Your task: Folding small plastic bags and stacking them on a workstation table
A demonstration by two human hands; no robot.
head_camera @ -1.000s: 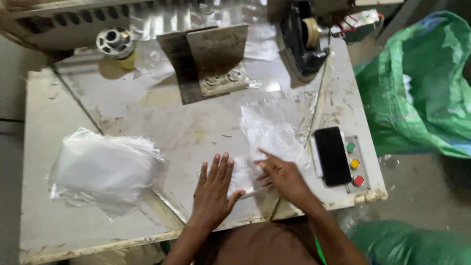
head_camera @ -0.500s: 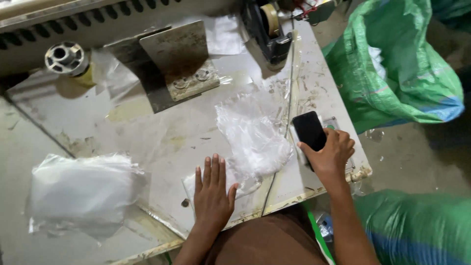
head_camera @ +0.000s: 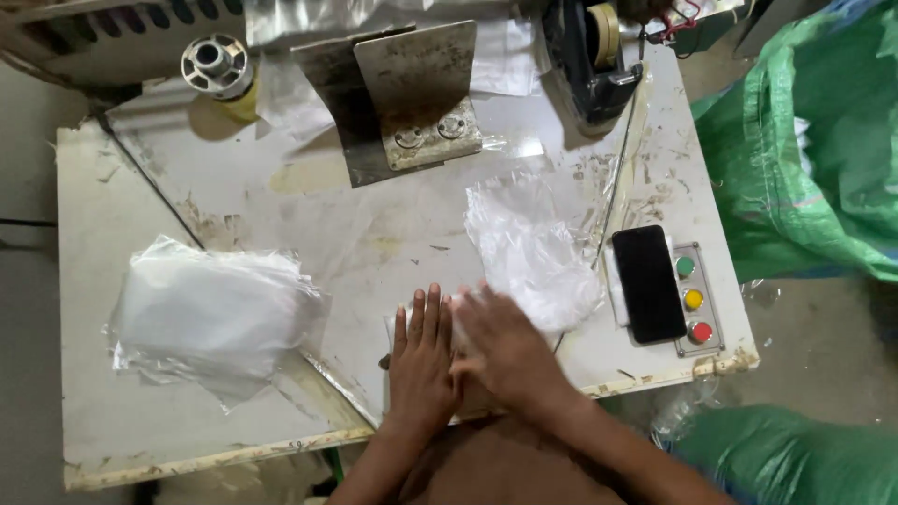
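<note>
My left hand lies flat, fingers spread, on a small clear plastic bag near the front edge of the worn white worktable. My right hand rests palm down right beside it, on the same bag, fingers pointing left and slightly blurred. Just beyond my right hand lies a loose heap of clear plastic bags. A larger pile of clear bags sits to the left of my left hand. A black phone lies at the right, apart from both hands.
A control panel with green, yellow and red buttons sits beside the phone. At the back stand a bent metal bracket, a metal spool and a tape dispenser. Green woven sacks stand on the floor to the right.
My right hand left the phone at the right and came back to the small bag beside my left hand. The left hand stayed flat on the bag. The view shifted.
</note>
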